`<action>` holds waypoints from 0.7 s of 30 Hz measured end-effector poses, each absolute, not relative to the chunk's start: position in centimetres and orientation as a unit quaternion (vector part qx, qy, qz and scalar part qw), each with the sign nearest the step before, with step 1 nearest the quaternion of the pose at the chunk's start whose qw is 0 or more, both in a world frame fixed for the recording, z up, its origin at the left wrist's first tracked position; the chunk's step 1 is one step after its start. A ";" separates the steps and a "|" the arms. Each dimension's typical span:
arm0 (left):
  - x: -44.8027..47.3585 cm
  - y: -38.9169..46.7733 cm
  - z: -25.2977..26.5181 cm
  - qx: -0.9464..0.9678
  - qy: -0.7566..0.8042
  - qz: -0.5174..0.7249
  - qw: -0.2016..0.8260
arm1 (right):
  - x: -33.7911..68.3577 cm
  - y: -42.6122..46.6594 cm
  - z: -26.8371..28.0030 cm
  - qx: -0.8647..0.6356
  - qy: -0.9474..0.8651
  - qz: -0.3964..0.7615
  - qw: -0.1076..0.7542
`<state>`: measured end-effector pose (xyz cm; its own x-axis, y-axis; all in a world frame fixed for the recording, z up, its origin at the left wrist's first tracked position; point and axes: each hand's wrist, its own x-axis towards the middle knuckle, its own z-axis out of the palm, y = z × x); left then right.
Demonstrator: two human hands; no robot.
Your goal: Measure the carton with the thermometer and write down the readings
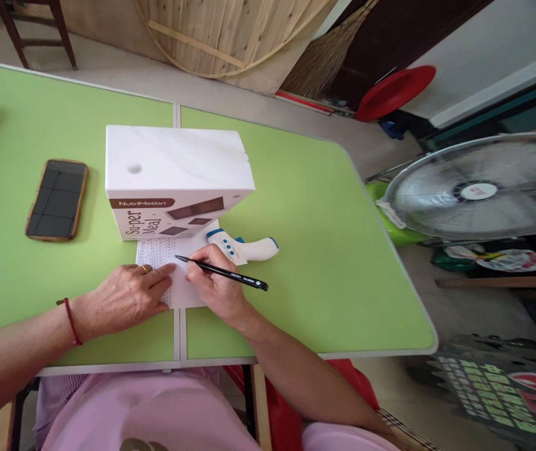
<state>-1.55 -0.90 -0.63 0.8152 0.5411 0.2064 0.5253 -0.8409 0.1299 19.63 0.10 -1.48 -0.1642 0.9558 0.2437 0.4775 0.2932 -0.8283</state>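
My right hand (pixel 218 285) is closed around a black pen (pixel 230 274), its tip close above or on a white sheet of paper (pixel 186 294). Dense rows of small marks cover the paper's left part; the right part is blank. Flat on the sheet's left side lies my left hand (pixel 131 294), fingers stretched out and the index fingertip near the pen tip. Just beyond both hands stands a white NutriMotion box (pixel 178 160), which hides the sheet's far edge. A white and blue infrared thermometer (pixel 244 247) lies beside my right hand, partly behind it.
A smartphone (pixel 56 199) in a brown case lies left of the box on the green folding table (pixel 319 282). A large fan (pixel 477 188) stands beyond the table's right edge. On the floor behind are a red basin (pixel 396 94) and a wooden chair (pixel 37 42).
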 end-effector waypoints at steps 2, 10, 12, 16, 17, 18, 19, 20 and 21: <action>-1.5 -0.9 -0.6 0.953 0.279 0.117 0.027 | 19.6 0.1 -1.5 -0.510 -0.702 0.298 0.398; -1.5 -0.9 -0.5 0.952 0.282 0.112 0.041 | 19.5 0.2 -1.4 -0.512 -0.704 0.293 0.396; -1.5 -1.0 -0.6 0.952 0.282 0.115 0.038 | 19.5 0.2 -1.3 -0.516 -0.702 0.296 0.392; -1.5 -1.0 -0.5 0.953 0.281 0.112 0.026 | 19.5 0.2 -1.3 -0.517 -0.701 0.299 0.390; -1.5 -0.9 -0.5 0.953 0.281 0.110 0.023 | 19.5 0.2 -1.4 -0.517 -0.701 0.299 0.391; -1.4 -0.9 -0.5 0.953 0.281 0.110 0.019 | 19.6 0.2 -1.4 -0.516 -0.701 0.298 0.392; -1.4 -0.9 -0.5 0.953 0.281 0.110 0.015 | 19.5 0.2 -1.5 -0.514 -0.702 0.297 0.394; -1.4 -0.9 -0.4 0.953 0.281 0.109 0.012 | 19.5 0.2 -1.5 -0.512 -0.703 0.296 0.396; -1.4 -0.9 -0.4 0.954 0.281 0.109 0.009 | 19.5 0.2 -1.5 -0.509 -0.703 0.297 0.398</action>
<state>-1.42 -0.87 -0.42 0.8185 0.5377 0.2023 0.5339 -0.8420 0.0776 19.54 0.19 -1.47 -0.1656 0.9520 0.2574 0.4804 0.3058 -0.8220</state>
